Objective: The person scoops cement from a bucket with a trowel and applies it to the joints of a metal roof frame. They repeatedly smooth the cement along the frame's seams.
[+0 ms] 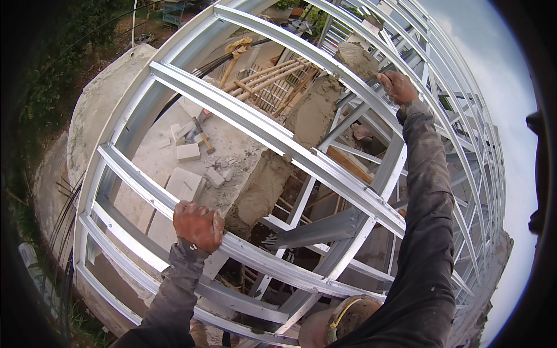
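My left hand [198, 226] is closed over a silvery metal roof batten [261, 253], its fingers wrapped round the top edge. Farther off on the right, my right hand [399, 88] is closed at another metal batten [325, 55] of the same frame; its fingertips are partly hidden. Under the frame runs a mortar-topped wall [261, 185], passing between the two hands. Close to my right forearm, a worn bucket [319, 329] with mortar-like residue sits low in the frame, partly covered by my sleeve.
A hammer [204, 136] and several pale blocks [187, 183] lie on a concrete slab [226, 139] below the battens. Wooden poles [272, 81] lie beyond. Open gaps between battens drop to a lower level. Bare rods [61, 214] stick out at left.
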Available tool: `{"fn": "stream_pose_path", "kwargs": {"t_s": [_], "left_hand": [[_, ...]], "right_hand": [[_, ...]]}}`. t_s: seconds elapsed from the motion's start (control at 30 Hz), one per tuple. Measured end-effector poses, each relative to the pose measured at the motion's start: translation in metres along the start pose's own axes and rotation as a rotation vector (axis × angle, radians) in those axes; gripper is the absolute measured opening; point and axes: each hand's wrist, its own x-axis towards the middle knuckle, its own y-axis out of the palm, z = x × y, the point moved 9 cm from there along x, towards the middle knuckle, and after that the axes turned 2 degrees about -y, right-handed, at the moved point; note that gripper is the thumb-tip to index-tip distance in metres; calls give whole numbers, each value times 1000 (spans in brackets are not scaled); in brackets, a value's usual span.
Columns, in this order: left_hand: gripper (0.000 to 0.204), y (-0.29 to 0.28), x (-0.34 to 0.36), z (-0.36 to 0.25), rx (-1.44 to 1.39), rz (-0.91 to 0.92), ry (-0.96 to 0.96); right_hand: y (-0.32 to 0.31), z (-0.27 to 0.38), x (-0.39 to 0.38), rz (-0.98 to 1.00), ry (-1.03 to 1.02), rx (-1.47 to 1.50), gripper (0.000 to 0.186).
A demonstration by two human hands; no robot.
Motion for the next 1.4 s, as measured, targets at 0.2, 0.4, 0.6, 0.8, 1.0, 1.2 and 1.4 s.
{"fn": "stream_pose_path", "kwargs": {"t_s": [0.2, 0.4, 0.6, 0.8, 1.0, 1.2, 1.4], "left_hand": [[14, 0, 0, 0, -8, 3, -3], [13, -3, -1, 1, -34, -33, 10], [12, -2, -2, 2, -38, -37, 20], [15, -1, -2, 2, -43, -11, -29], [18, -4, -2, 2, -79, -47, -16], [20, -1, -2, 2, -62, -5, -22], [18, 7, -3, 2, 19, 102, -40]], "right_hand": [[-30, 1, -10, -170, 183, -253, 33], [-43, 56, -13, -140, 97, -631, 22], [-40, 82, 13, 31, -32, -837, 26], [-80, 42, 5, 19, 98, -454, 21], [-52, 48, -91, 15, 403, 635, 34], [31, 118, -213, 311, 587, 1481, 29], [112, 63, -199, 97, 664, 1607, 22]]}}
